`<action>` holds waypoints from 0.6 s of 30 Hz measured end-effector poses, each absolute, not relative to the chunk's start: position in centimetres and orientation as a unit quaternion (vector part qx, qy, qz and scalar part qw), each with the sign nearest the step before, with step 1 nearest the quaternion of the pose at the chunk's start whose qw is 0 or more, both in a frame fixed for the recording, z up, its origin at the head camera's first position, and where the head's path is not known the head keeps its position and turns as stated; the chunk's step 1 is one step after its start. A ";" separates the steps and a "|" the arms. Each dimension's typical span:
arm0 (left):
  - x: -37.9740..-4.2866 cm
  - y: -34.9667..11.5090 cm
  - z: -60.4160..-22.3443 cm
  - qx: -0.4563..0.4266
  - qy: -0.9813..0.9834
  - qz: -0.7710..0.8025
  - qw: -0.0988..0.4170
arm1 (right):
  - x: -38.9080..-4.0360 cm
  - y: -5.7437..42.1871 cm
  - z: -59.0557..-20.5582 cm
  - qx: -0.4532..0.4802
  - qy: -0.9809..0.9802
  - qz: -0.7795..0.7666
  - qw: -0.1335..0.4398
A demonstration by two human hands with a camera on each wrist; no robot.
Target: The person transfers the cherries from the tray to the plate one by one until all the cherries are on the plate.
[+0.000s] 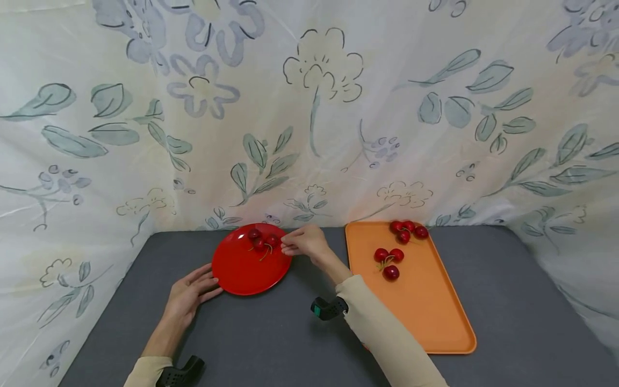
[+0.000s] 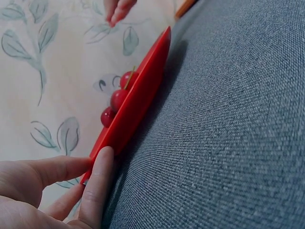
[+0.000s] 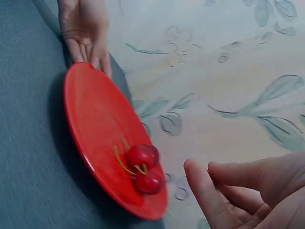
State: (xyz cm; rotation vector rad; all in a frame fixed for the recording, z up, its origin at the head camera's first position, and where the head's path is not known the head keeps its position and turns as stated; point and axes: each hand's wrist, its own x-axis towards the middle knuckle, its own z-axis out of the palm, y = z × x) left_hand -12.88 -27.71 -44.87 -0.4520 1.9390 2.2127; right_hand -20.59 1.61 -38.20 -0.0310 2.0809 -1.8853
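A round red plate (image 1: 246, 274) rests on the dark grey cloth, with a bunch of red cherries (image 1: 259, 245) on its far part, green stems attached. At the plate's left rim is my left hand (image 1: 186, 295); in the left wrist view its thumb and fingers (image 2: 97, 176) grip the edge from both sides. My right hand (image 1: 307, 244) hovers by the right rim, close to the cherries. Its thumb and index tips are near each other, and the right wrist view shows nothing between these fingers (image 3: 200, 186). They are apart from the cherries (image 3: 148, 181) there.
On the right lies an orange tray (image 1: 416, 306), partly behind my right forearm. It bears a near bunch of cherries (image 1: 390, 273) and a far bunch (image 1: 403, 236) by its back edge. A floral curtain (image 1: 329, 161) hangs behind the grey tabletop (image 1: 271, 338).
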 end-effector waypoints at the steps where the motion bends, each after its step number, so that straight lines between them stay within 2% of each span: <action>1: -12.9 -27.7 -44.9 -0.151 0.649 0.741 0.082 | -20.6 2.0 -38.0 -0.014 0.731 -0.662 0.165; 12: -13.0 -27.7 -45.0 -0.155 0.653 0.737 0.077 | -20.4 6.9 -37.0 -0.088 0.728 -0.666 0.137; 18: -13.0 -27.6 -45.0 -0.149 0.658 0.735 0.074 | -19.5 10.2 -36.2 -0.096 0.748 -0.643 0.135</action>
